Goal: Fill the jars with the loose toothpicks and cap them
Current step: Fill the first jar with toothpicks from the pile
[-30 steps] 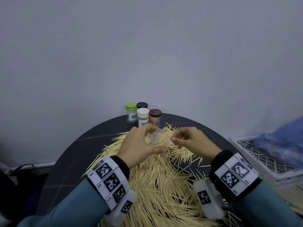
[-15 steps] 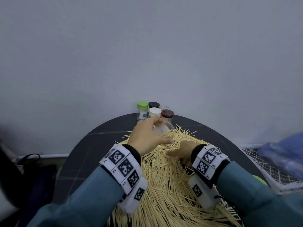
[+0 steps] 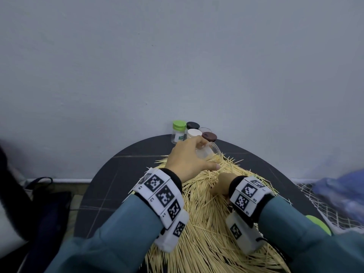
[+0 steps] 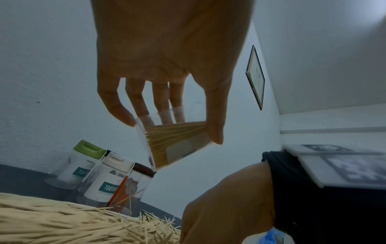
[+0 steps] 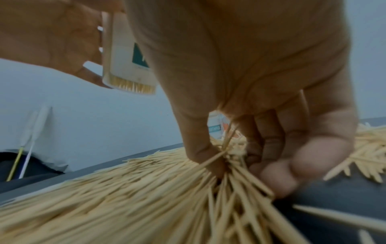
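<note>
My left hand [image 3: 206, 155] grips a clear uncapped jar [image 4: 177, 145], tilted above the far end of the toothpick pile [image 3: 202, 217]. A layer of toothpicks lies inside it. My right hand [image 5: 236, 168] is down in the pile, nearer to me, with thumb and fingers pinching a bunch of toothpicks [image 5: 229, 158]. In the head view my right hand [image 3: 219, 186] hides its own fingers. Behind the pile stand capped jars: green [image 3: 178, 131], black [image 3: 192, 125], white [image 3: 194, 133] and brown [image 3: 209, 136].
The pile covers most of the round dark table [image 3: 110, 184], which stands against a grey wall. A white wire basket [image 3: 315, 205] with a blue bag [image 3: 342, 190] sits at the right. A dark bag [image 3: 49, 203] lies on the floor at the left.
My right hand left the jar's mouth and dropped back into the pile nearer to me, closing on toothpicks. My left hand carried the jar a little farther away, toward the capped jars.
</note>
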Action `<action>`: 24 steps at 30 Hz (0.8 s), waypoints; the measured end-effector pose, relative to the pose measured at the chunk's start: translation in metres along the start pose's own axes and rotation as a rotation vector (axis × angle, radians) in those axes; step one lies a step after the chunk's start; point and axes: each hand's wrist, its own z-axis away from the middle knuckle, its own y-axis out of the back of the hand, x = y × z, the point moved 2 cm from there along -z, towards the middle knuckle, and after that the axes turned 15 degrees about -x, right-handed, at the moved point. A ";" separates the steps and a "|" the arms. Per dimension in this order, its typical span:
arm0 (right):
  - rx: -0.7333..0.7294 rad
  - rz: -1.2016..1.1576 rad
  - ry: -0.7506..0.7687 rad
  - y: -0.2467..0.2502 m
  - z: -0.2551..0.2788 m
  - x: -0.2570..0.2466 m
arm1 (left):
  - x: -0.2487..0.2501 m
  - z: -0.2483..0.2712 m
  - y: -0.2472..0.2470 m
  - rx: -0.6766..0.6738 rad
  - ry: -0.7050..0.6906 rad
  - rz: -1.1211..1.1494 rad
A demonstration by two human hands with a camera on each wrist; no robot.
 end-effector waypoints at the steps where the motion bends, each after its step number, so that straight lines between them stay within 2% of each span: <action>1: 0.002 0.035 -0.004 -0.001 0.001 -0.001 | 0.000 0.000 0.000 0.000 0.001 0.002; 4: -0.014 0.085 0.014 -0.003 0.004 -0.001 | 0.001 -0.001 0.000 -0.002 0.002 0.007; 8: -0.057 -0.020 0.100 -0.002 0.003 0.005 | 0.000 -0.001 0.000 0.000 0.001 0.011; 12: -0.068 -0.288 0.169 0.000 -0.002 0.017 | -0.001 -0.001 0.000 -0.004 0.000 0.010; 17: -0.225 -0.776 0.245 -0.005 -0.005 0.029 | -0.001 -0.002 0.000 -0.007 -0.006 -0.010; 24: -0.410 -1.164 0.422 -0.012 -0.013 0.047 | -0.002 -0.001 -0.003 -0.013 0.002 -0.020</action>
